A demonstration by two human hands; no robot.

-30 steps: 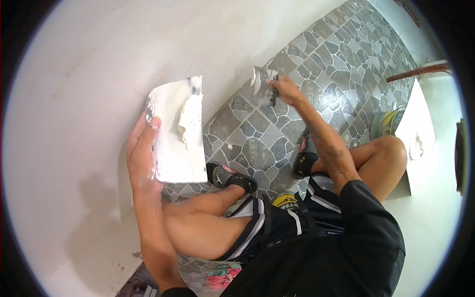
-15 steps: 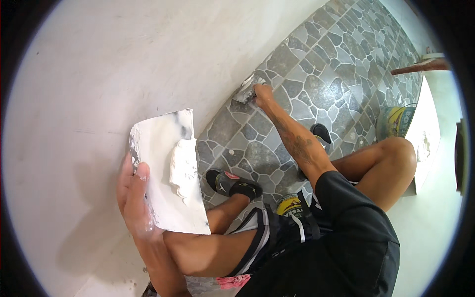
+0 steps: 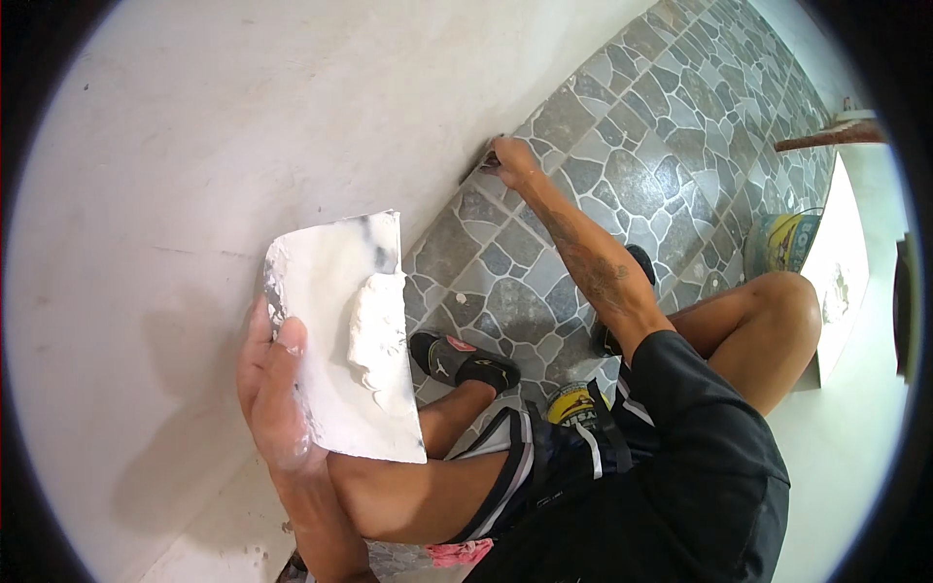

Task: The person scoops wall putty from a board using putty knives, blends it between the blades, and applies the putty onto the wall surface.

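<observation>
My left hand (image 3: 275, 403) grips the left edge of a white putty board (image 3: 326, 291), thumb on its top face, with white smears on the skin. A thick heap of white putty (image 3: 376, 335) sits along the board's right side. My right hand (image 3: 518, 165) is closed round a putty knife (image 3: 482, 163) at the foot of the pale wall (image 3: 243, 117), where it meets the floor. The blade appears nearly edge-on against the wall; the hand hides part of the knife.
Grey stone-patterned tiles (image 3: 622, 146) cover the floor. One bucket (image 3: 782, 241) stands at the right beside a white panel (image 3: 841, 282); another yellow-labelled bucket (image 3: 573, 403) is beneath me. My shoe (image 3: 457, 360) is below the board. A pink cloth (image 3: 459, 552) lies near the bottom edge.
My right hand has moved slightly up and turned the putty knife from showing its flat blade to nearly edge-on at the wall. The board appears slightly farther right in view.
</observation>
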